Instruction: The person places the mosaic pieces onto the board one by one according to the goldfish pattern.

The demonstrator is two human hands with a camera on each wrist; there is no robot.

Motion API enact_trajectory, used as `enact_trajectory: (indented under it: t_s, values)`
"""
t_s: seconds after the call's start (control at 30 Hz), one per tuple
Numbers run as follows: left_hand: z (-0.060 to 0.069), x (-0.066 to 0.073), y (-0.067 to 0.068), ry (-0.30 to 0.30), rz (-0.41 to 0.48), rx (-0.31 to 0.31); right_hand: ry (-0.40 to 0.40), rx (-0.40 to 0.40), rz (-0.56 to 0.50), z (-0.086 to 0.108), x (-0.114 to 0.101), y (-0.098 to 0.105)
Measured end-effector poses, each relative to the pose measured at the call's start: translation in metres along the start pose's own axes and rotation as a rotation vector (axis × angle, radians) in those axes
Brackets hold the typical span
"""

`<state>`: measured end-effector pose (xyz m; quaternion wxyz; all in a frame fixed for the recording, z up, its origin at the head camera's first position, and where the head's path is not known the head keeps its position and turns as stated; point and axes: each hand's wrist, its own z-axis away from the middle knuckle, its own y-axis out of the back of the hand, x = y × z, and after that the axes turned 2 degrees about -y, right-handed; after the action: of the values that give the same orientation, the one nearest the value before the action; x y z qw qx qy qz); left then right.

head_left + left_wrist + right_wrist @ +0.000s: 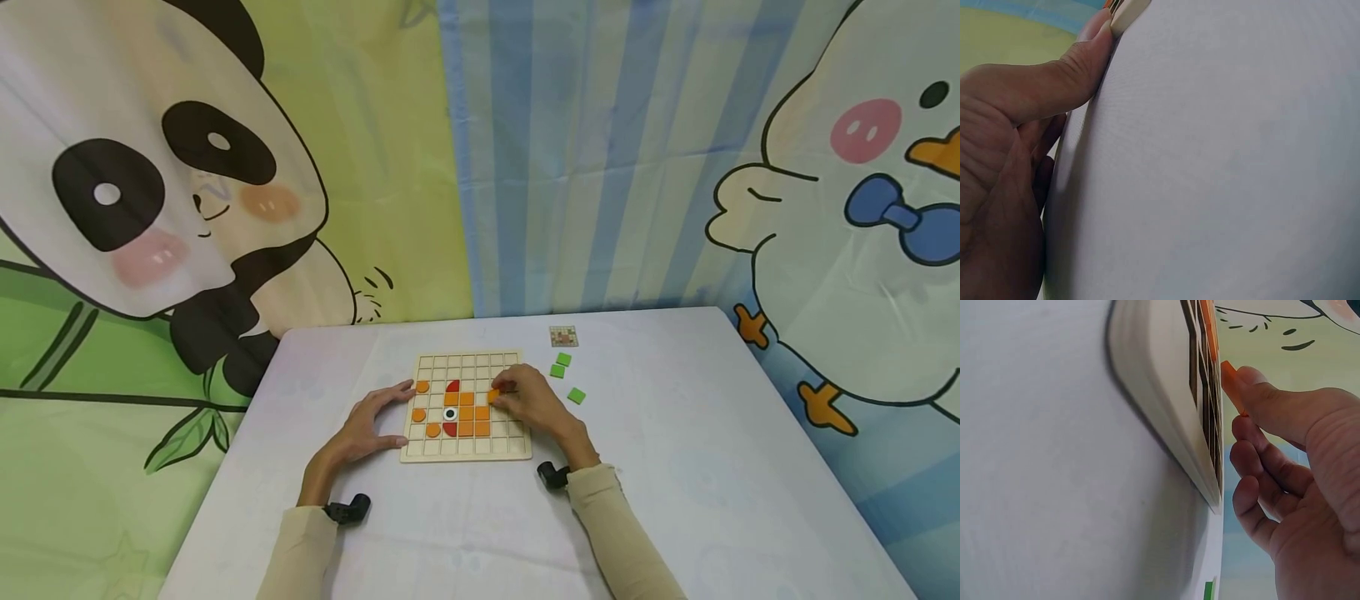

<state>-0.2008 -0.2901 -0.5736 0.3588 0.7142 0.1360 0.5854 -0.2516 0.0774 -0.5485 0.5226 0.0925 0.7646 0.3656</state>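
Observation:
A wooden grid board [429, 452] lies on the table, bearing several orange squares [467, 414], orange round pieces [418, 414], two red rounded pieces [452, 386] and a white piece with a black dot [450, 413]. My left hand [365, 427] rests at the board's left edge, thumb and fingers spread along it; in the left wrist view the thumb touches the board's corner [1127, 15]. Above the right part of the grid, my right hand [532, 400] pinches an orange tile [1232, 387] between thumb and fingers. Its far side is hidden by the fingers.
Several green square tiles [576, 396] lie on the table right of the board. Behind them is a small patterned card [564, 336]. A cartoon-printed curtain [540, 167] hangs at the table's back edge. Each wrist carries a black camera [553, 476].

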Motion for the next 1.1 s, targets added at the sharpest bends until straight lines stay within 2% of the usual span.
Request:
enact_trajectory:
  t_s: [0.27, 0.63, 1.1]
  values:
    - [-0.0009, -0.0005, -0.0003, 0.007, -0.006, -0.005, -0.051, -0.022, 0.022, -0.0054, -0.0002, -0.0062]
    - [-0.0003, 0.0002, 0.0006, 0.019, 0.005, -0.010, -0.039, -0.030, 0.046, -0.0090, -0.0031, -0.0080]
    - [-0.0003, 0.0013, -0.0002, 0.016, -0.002, -0.003, -0.094, -0.038, 0.051, -0.0093, -0.0026, -0.0059]
